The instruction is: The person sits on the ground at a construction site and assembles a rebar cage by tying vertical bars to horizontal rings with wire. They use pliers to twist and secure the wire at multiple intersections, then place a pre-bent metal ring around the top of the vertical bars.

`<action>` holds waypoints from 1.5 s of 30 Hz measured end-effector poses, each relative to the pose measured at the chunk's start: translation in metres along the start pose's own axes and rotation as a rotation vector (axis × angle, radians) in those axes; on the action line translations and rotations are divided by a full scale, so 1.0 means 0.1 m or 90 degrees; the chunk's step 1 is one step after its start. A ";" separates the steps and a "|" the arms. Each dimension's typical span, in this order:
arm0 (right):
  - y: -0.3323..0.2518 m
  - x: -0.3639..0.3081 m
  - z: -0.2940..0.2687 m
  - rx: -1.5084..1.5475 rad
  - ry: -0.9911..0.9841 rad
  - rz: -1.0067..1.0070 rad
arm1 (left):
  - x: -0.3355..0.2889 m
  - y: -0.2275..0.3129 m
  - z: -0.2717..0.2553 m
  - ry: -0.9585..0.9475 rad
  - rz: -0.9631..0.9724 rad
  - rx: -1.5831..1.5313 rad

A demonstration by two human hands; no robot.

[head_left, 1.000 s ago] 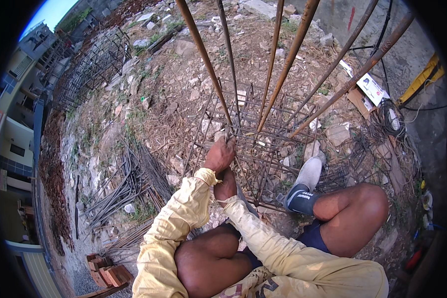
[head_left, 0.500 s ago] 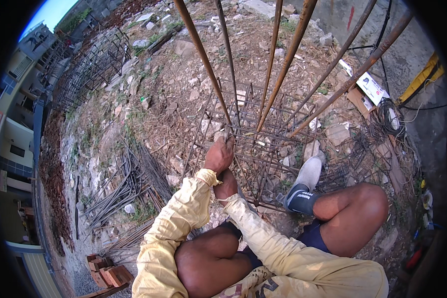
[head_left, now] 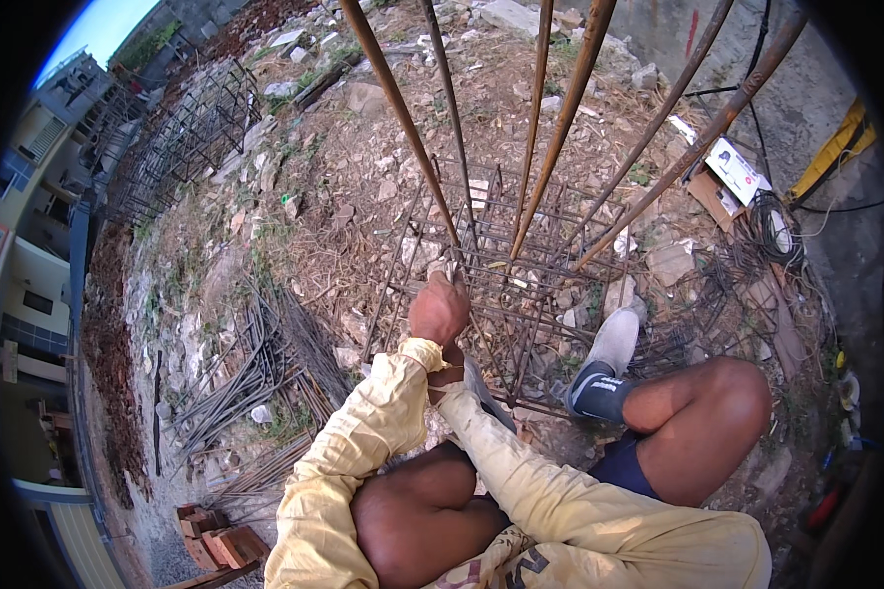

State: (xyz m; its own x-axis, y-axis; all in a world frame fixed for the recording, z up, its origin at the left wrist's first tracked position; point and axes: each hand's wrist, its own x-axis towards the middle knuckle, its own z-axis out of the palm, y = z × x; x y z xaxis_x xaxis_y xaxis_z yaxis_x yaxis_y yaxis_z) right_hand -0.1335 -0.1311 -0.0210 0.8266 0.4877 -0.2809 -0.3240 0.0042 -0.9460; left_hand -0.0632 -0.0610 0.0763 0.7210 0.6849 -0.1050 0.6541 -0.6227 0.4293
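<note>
Rebar rods [head_left: 563, 118], six in one cage [head_left: 535, 263], rise beyond two hands [head_left: 439, 310].

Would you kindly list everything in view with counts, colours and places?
Upright rods: six, rusty brown, top centre
Rebar mesh: one, brown, centre
Loose rods: many, grey, left of centre
Bricks: several, reddish, lower left
Rebar cages: count unclear, dark, upper left
Carton: one, white and brown, right
Cable coil: one, dark, beside carton
Buildings: several, pale, left edge
Rubble: plenty, pale, across ground
Sleeves: two, yellow, lower centre
Right shoe: one, grey, right of centre
Knees: two, bare, bottom
Left hand: one, bare, near centre
Right hand: one, bare, partly hidden behind left wrist
</note>
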 end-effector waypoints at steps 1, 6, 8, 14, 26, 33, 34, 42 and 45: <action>-0.02 0.01 -0.02 0.058 -0.023 0.058 | -0.03 0.07 -0.07 -0.026 -0.013 -0.012; -0.64 -0.12 -0.16 0.390 -0.231 0.432 | 0.09 -0.28 -0.34 -0.255 -0.012 -0.117; -0.71 -0.15 -0.26 0.560 -0.399 0.446 | 0.07 -0.23 -0.50 -0.429 -0.096 -0.242; -0.39 0.02 -0.59 0.606 -0.574 0.419 | -0.05 -0.01 -0.12 -0.323 -0.189 -0.503; 0.32 0.33 -0.29 -0.354 0.027 -0.351 | 0.03 -0.17 0.18 -0.128 0.100 -0.029; -0.46 -0.04 -0.35 0.674 -0.546 0.430 | 0.05 -0.32 -0.31 -0.463 -0.094 -0.392; -0.41 -0.02 -0.39 0.736 -0.612 0.432 | 0.06 -0.31 -0.23 -0.505 -0.146 -0.557; -0.54 -0.17 -0.45 0.222 -0.241 0.268 | -0.03 -0.29 0.07 -0.126 0.034 -0.094; 0.05 0.13 -0.32 -0.188 -0.014 -0.235 | 0.02 -0.29 0.32 0.049 0.432 0.197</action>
State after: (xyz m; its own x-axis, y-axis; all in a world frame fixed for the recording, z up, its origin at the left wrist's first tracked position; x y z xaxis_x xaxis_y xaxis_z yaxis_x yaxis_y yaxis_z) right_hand -0.1091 -0.1530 -0.0345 0.8507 0.5191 0.0831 0.1370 -0.0663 -0.9884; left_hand -0.0737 -0.0537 0.0346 0.9782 0.1308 0.1611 0.1150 -0.9880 0.1035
